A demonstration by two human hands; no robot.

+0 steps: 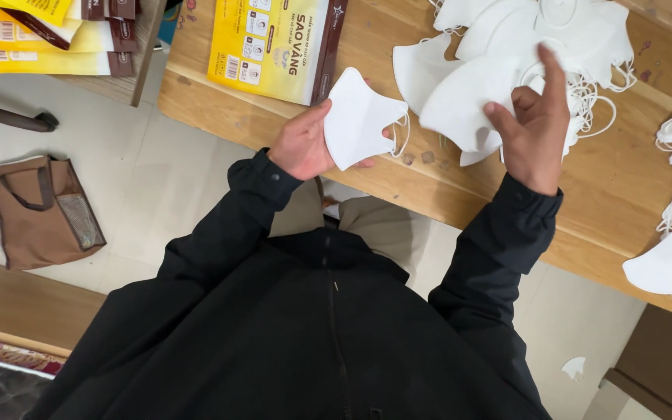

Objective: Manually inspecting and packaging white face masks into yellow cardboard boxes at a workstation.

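- We find the left hand (302, 145) at frame centre, pinching a folded white face mask (358, 118) by its edge, above the wooden counter (608, 179).
- The right hand (537, 128), fingers spread, closes on a mask from the white mask pile (507, 47) at upper right.
- We judge the masks light, soft and floppy; grip the folded body, since the ear loops (403, 134) snag.

Room and furnishings, seen from above

Pale tiled floor (149, 187), evenly lit; light wooden worktop (608, 187) running diagonally; second wooden surface (122, 85) at upper left; brown fabric bag (40, 214) standing on the floor; wooden ledge (17, 303) at lower left with patterned mat (5, 354) beside it; dark brown cabinet (666, 362) at lower right.
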